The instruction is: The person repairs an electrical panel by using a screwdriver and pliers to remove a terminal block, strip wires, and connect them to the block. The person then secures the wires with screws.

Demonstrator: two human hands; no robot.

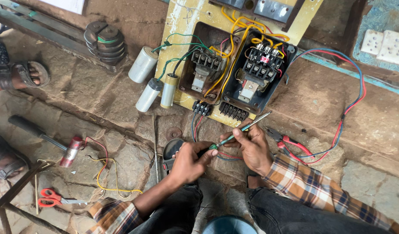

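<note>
Pinching a green-handled screwdriver (240, 130) in my right hand (251, 147), thumb and forefinger closed tight on the handle, other fingers curled under it. Its metal shaft angles up and right, the tip ending near the lower edge of the black starter box (258, 78) without clearly touching it. My left hand (188, 162) is closed too, fingers (208, 152) bunched and pinched at the butt end of the handle where the red and blue wires (227, 156) pass between my hands; can't tell whether the left fingertips hold a wire end or the handle itself. Both hands sit just below the yellow panel (182, 17) lying on the stone floor (321, 108).

The panel's left recess holds a contactor (204, 69) with green and yellow leads; small black terminal blocks (233, 111) line the bottom edge. Three cylindrical capacitors (149, 82) lie just left of the panel. Red-handled pliers (290, 143) lie just right of my right hand, over a long red and blue cable loop (353, 95). A round dark part (171, 149) shows beside my left wrist. Further left: a hammer (43, 136) with a red-banded end, loose yellow wire (108, 182), red scissors (52, 198). Another person's sandalled foot (28, 73) is at the left edge.
</note>
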